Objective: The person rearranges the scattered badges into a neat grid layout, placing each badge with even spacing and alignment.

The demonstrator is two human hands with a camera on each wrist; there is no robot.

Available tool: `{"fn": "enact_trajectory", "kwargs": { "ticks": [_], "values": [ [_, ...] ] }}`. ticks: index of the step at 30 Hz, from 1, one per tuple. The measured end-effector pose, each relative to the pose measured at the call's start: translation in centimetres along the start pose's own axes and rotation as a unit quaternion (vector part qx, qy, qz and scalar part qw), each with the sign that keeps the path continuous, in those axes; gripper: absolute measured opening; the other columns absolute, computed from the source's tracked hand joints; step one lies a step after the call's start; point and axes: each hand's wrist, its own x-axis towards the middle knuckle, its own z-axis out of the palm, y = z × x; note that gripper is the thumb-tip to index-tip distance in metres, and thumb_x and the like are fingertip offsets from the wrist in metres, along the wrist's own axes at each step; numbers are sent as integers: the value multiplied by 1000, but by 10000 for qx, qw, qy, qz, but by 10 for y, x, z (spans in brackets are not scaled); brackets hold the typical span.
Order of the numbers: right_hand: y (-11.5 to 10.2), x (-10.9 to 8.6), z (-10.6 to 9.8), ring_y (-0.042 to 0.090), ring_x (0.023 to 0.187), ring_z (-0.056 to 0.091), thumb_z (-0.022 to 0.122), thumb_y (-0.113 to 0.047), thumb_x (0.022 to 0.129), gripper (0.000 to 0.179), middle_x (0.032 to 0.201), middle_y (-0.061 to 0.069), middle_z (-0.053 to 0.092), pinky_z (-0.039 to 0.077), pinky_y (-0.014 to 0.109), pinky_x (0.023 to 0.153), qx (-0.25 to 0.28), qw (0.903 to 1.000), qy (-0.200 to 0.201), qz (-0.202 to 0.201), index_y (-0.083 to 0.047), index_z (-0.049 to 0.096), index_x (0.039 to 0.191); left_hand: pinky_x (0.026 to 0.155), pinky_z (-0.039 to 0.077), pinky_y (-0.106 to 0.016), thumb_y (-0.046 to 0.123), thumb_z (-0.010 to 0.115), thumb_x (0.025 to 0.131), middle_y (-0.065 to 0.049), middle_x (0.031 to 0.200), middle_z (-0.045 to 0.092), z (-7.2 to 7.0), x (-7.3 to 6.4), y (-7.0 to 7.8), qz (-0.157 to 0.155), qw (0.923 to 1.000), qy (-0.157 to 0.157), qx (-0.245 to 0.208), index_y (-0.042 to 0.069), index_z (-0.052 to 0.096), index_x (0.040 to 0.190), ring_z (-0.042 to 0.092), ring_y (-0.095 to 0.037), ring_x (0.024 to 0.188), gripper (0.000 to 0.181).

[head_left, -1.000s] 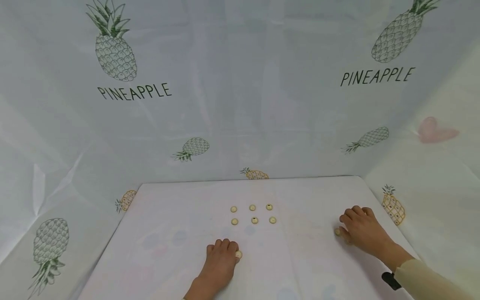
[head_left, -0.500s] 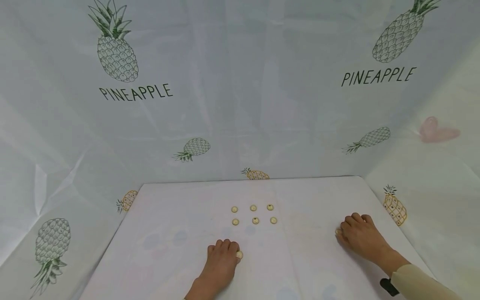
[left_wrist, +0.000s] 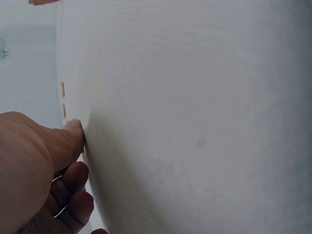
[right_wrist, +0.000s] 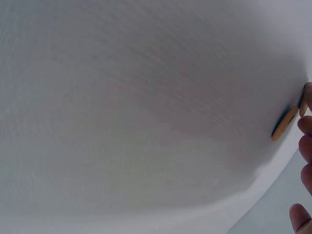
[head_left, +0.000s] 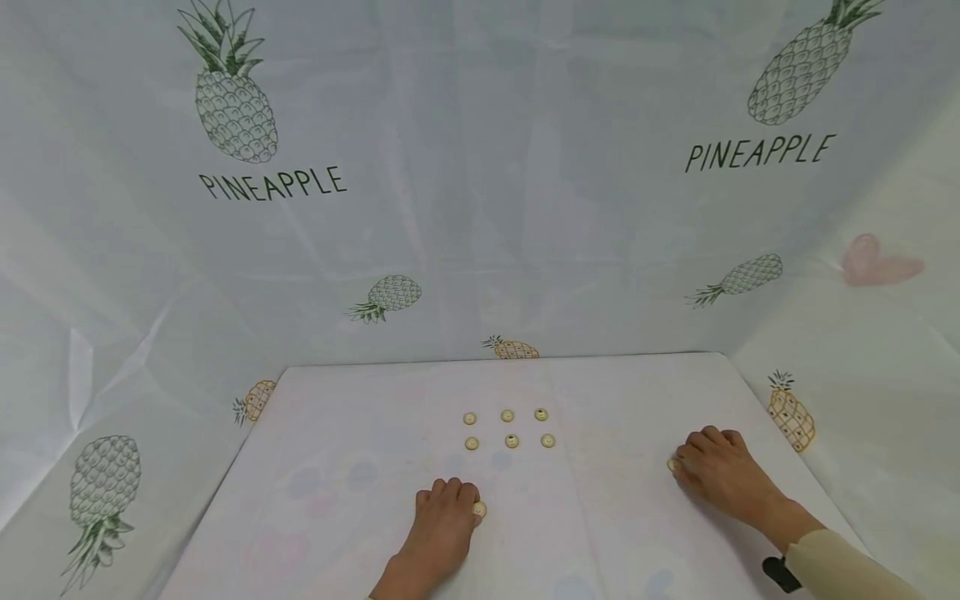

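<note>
On the white-covered table (head_left: 360, 533), my left hand (head_left: 441, 529) pinches a small cream button (head_left: 479, 509) by its fingertips. In the left wrist view the left hand (left_wrist: 44, 161) has its thumb and curled fingers at the cloth, hiding that button. Farther right, my right hand (head_left: 720, 475) has its fingers curled over another button (head_left: 673, 464) at their tips. The right wrist view has one tan button (right_wrist: 284, 124) on the cloth and a second button (right_wrist: 303, 105) under the fingertips (right_wrist: 309, 95). Several buttons, among them a button (head_left: 512, 441), lie in two rows of three beyond the left hand.
A pale curtain (head_left: 480, 208) printed with pineapples hangs behind and beside the table. The table's back edge (head_left: 600, 357) runs below it. A black object (head_left: 781, 573) shows at the right sleeve (head_left: 840, 562).
My right hand has lowered slightly toward the near side, its fingers closing in over the button. The left hand keeps its place with its button. The rows have not changed.
</note>
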Motion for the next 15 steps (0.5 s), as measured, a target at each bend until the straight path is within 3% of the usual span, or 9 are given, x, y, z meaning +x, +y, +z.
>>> {"fn": "enact_trajectory", "kwargs": {
  "ticks": [8, 15],
  "values": [
    [-3, 6, 3, 16, 90, 52, 90, -20, 79, 19, 90, -10, 64, 41, 48, 82, 164, 9998, -40, 115, -21, 74, 90, 76, 40, -39, 30, 77, 94, 4, 93, 55, 1, 0, -1, -12, 10000, 27, -15, 16, 62, 105, 44, -14, 83, 24],
    [-2, 17, 9, 19, 87, 51, 90, -19, 70, 28, 87, -5, 60, 43, 50, 82, -125, 9976, 269, -631, -16, 68, 88, 76, 39, -39, 31, 77, 95, 5, 93, 55, -1, -1, -1, -44, 9999, -9, -118, 16, 62, 106, 43, -13, 83, 23]
  ]
}}
